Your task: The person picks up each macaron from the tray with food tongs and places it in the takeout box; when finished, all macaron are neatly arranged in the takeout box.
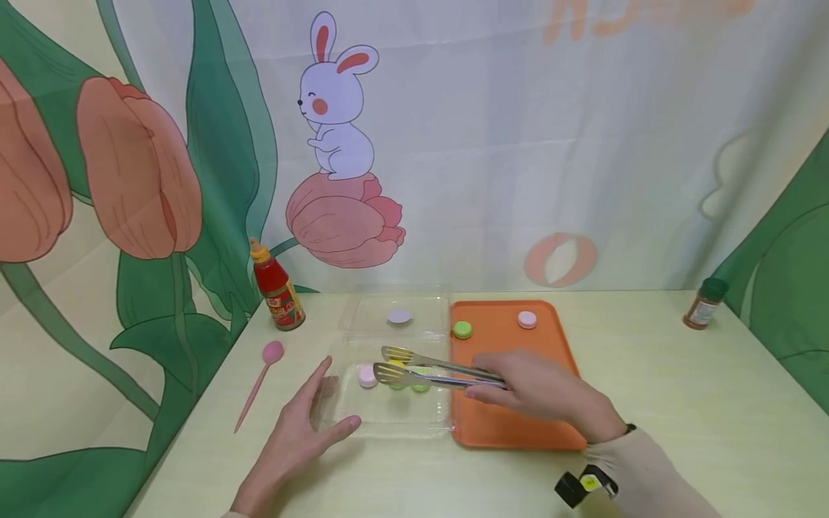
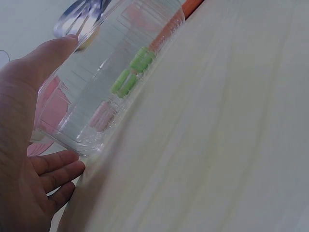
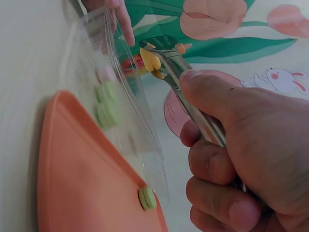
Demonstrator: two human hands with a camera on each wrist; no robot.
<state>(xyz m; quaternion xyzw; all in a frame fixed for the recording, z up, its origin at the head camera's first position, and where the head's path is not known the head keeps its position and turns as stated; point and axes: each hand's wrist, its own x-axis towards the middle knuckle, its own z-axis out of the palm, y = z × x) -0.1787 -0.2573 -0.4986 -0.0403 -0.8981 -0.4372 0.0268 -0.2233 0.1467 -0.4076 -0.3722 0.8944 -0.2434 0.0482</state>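
My right hand (image 1: 531,385) grips metal tongs (image 1: 447,367), whose tips pinch a yellow macaron (image 3: 150,60) above a clear plastic box (image 1: 388,414). Inside the box sit a pink macaron (image 1: 367,376) and two green macarons (image 2: 124,83), side by side in a row. The tongs and yellow macaron partly cover the green ones in the head view. At the box's left end is my left hand (image 1: 301,424), thumb and fingers spread around the corner; the thumb lies by the rim in the left wrist view.
An orange tray (image 1: 512,424) adjoins the box, bearing a green macaron (image 1: 463,330) and a pink macaron (image 1: 527,319). The box's lid (image 1: 369,309) lies opened behind. A pink spoon (image 1: 262,381) and red sauce bottle (image 1: 278,291) are left; a spice jar (image 1: 704,306) stands far right.
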